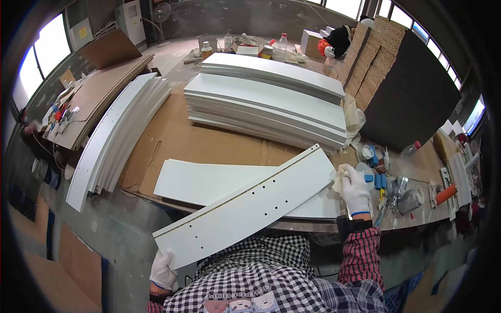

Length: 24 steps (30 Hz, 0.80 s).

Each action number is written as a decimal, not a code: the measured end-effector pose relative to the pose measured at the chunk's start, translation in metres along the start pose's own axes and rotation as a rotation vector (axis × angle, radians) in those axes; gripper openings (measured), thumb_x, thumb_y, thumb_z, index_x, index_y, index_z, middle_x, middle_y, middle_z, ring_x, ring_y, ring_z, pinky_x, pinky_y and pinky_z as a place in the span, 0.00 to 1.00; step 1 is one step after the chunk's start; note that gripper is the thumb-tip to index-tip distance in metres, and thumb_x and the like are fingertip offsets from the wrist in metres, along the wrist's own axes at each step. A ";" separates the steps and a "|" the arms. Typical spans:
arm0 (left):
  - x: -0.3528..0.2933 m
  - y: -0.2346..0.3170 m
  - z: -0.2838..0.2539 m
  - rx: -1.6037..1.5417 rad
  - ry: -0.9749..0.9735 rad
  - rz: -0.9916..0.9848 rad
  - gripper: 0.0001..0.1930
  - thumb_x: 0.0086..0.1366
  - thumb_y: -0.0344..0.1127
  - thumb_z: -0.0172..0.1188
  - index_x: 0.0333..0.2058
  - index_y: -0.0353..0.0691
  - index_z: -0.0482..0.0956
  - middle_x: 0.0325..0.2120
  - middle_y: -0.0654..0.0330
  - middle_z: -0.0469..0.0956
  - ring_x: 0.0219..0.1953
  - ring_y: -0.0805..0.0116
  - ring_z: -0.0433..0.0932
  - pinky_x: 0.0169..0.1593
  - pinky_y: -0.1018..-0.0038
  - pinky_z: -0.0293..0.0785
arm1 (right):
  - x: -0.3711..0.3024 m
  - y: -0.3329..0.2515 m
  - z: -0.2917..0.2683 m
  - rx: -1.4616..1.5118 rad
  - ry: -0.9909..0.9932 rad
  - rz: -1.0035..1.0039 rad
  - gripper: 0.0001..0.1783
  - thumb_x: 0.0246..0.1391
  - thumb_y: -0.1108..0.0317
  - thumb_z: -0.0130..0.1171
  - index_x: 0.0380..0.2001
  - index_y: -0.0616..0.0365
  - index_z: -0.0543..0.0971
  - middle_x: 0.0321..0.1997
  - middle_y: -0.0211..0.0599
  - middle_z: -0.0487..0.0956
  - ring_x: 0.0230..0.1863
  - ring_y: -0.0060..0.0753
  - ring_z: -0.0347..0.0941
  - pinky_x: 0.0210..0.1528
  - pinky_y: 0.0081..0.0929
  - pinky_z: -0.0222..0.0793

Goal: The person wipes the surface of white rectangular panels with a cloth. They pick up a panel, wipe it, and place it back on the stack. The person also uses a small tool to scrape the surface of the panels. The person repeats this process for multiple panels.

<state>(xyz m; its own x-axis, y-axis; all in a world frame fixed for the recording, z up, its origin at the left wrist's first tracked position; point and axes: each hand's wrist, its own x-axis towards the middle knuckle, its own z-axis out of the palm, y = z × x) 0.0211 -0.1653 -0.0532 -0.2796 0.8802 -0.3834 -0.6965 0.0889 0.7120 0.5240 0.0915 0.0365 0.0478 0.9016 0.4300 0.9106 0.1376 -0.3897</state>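
Observation:
A long white board (245, 206) with drilled holes and a groove along its far edge lies slantwise before me. Its near left end is gripped by my left hand (165, 271), in a white knit glove, fingers closed round the corner. My gloved right hand (356, 192) is closed on a crumpled cream rag (341, 179) beside the board's far right end; whether the rag touches that edge, I cannot tell. Under the drilled board another white board (209, 179) rests on the table, partly covered.
Stacked white boards (261, 107) stand across the table on brown cardboard (156, 156). More white boards (112, 133) lean at the left. To the right are a clear bottle (410, 149), a tape roll (411, 200) and small tools. Dark panels (412, 86) rise behind; another person (339, 41) is at the back.

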 end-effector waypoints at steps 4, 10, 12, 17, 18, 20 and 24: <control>0.000 0.001 -0.006 0.027 0.022 0.008 0.25 0.68 0.30 0.55 0.61 0.33 0.62 0.56 0.51 0.72 0.55 0.57 0.76 0.57 0.62 0.76 | -0.014 -0.069 -0.006 0.056 -0.058 -0.133 0.15 0.57 0.67 0.57 0.48 0.46 0.77 0.37 0.46 0.78 0.38 0.52 0.76 0.40 0.42 0.74; -0.003 0.016 0.013 0.056 -0.001 0.009 0.25 0.68 0.32 0.56 0.60 0.32 0.62 0.54 0.51 0.74 0.54 0.58 0.77 0.57 0.63 0.76 | -0.054 -0.138 0.038 0.250 -0.315 -0.453 0.09 0.53 0.69 0.58 0.39 0.51 0.76 0.34 0.43 0.78 0.37 0.50 0.76 0.37 0.43 0.74; -0.007 0.022 0.016 0.094 0.039 0.043 0.24 0.69 0.33 0.55 0.60 0.31 0.63 0.54 0.51 0.74 0.53 0.59 0.77 0.56 0.64 0.76 | -0.053 -0.137 0.042 0.257 -0.286 -0.434 0.07 0.53 0.69 0.57 0.37 0.52 0.75 0.33 0.43 0.77 0.37 0.50 0.76 0.37 0.44 0.74; 0.014 0.037 0.006 0.101 0.025 0.061 0.22 0.72 0.40 0.52 0.58 0.32 0.67 0.52 0.54 0.76 0.51 0.64 0.78 0.53 0.69 0.77 | -0.010 -0.057 0.022 0.037 -0.250 -0.021 0.14 0.58 0.66 0.55 0.46 0.53 0.79 0.42 0.51 0.77 0.45 0.54 0.75 0.47 0.43 0.72; 0.019 0.037 0.007 0.035 0.051 0.067 0.22 0.72 0.43 0.52 0.57 0.33 0.69 0.51 0.54 0.77 0.50 0.65 0.79 0.52 0.69 0.78 | -0.006 -0.046 0.015 0.018 -0.236 0.024 0.14 0.58 0.65 0.55 0.47 0.53 0.79 0.43 0.52 0.77 0.45 0.55 0.75 0.48 0.44 0.71; 0.024 0.039 0.021 -0.002 0.091 0.102 0.23 0.73 0.50 0.51 0.55 0.36 0.73 0.49 0.56 0.78 0.48 0.68 0.80 0.51 0.72 0.78 | -0.002 -0.039 0.014 -0.022 -0.235 0.042 0.14 0.58 0.64 0.55 0.47 0.53 0.79 0.43 0.53 0.76 0.46 0.55 0.75 0.48 0.44 0.71; 0.023 0.011 -0.014 -0.201 -0.028 0.014 0.23 0.73 0.46 0.50 0.56 0.32 0.70 0.51 0.52 0.77 0.52 0.57 0.77 0.56 0.64 0.75 | -0.004 -0.042 0.024 -0.154 -0.213 0.076 0.14 0.58 0.63 0.55 0.47 0.49 0.79 0.45 0.51 0.76 0.43 0.57 0.76 0.46 0.46 0.73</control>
<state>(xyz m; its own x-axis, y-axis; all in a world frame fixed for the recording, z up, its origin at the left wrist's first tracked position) -0.0021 -0.1507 -0.0622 -0.2742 0.8934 -0.3558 -0.8111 -0.0161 0.5847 0.4760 0.0919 0.0318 0.0459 0.9751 0.2171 0.9600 0.0171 -0.2793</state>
